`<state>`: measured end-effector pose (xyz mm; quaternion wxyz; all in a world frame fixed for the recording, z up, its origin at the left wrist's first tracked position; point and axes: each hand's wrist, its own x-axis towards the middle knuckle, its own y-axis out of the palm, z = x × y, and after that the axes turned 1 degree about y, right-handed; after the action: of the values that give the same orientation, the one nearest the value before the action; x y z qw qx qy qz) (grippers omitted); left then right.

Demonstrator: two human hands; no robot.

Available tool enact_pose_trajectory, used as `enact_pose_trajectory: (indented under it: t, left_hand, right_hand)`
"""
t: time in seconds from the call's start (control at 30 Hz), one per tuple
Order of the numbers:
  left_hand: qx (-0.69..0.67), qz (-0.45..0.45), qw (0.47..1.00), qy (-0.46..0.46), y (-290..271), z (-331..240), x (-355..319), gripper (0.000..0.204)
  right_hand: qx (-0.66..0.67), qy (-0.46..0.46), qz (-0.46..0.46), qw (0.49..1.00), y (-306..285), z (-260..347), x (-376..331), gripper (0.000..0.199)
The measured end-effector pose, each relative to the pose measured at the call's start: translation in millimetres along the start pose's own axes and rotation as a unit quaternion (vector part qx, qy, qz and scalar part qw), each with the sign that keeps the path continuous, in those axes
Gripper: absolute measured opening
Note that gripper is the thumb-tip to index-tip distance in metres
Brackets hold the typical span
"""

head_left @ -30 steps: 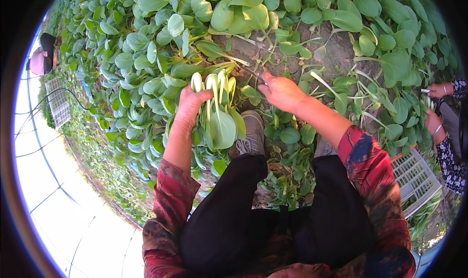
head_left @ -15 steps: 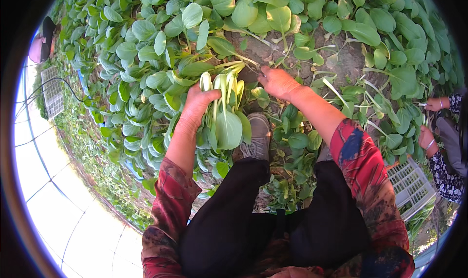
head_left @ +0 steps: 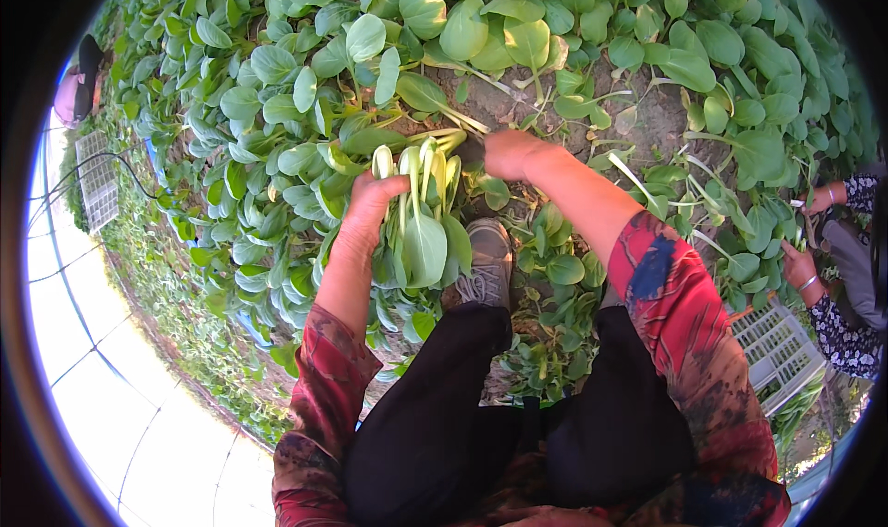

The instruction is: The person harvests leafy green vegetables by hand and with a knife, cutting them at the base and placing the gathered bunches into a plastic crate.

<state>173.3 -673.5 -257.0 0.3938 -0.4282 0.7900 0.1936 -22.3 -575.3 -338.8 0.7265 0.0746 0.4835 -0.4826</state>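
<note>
My left hand (head_left: 372, 199) pinches a bunch of greens (head_left: 426, 250), leaves hanging toward me, while a pale stalk (head_left: 465, 120) slants down rightward, its end beside my nearer right hand (head_left: 507, 154), whose hidden grip I cannot tell.

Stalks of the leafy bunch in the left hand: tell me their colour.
The stalks are pale, whitish green, seen best in the head view.
</note>
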Motion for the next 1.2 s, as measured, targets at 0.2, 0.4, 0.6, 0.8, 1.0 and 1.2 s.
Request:
enact_pose_trajectory:
  t: [0.2,0.4,0.6,0.8,1.0,1.2]
  left_hand:
    - [-0.028,0.098,0.995,-0.004,-11,-1,-11,0.054]
    - [0.035,0.162,0.986,0.023,14,-14,-43,0.066]
    - [-0.084,0.249,0.964,0.037,25,-22,-59,0.082]
    - [-0.306,0.264,0.911,0.085,57,-44,-93,0.088]
    - [-0.399,0.251,0.881,0.037,75,-70,-144,0.053]
    - [-0.183,0.194,0.855,0.444,68,-71,-163,0.043]
  right_hand:
    - [0.522,0.062,-0.09,0.846,17,-18,-49,0.034]
    - [0.732,0.054,0.004,0.679,-3,1,-63,0.032]
    - [0.822,-0.091,-0.107,0.552,-9,-12,-97,0.017]
    - [0.668,-0.096,-0.271,0.687,-27,-42,-191,0.02]
    - [0.604,-0.137,-0.323,0.716,-32,-43,-288,0.026]
    - [0.72,-0.167,-0.334,0.586,-48,-50,-377,0.034]
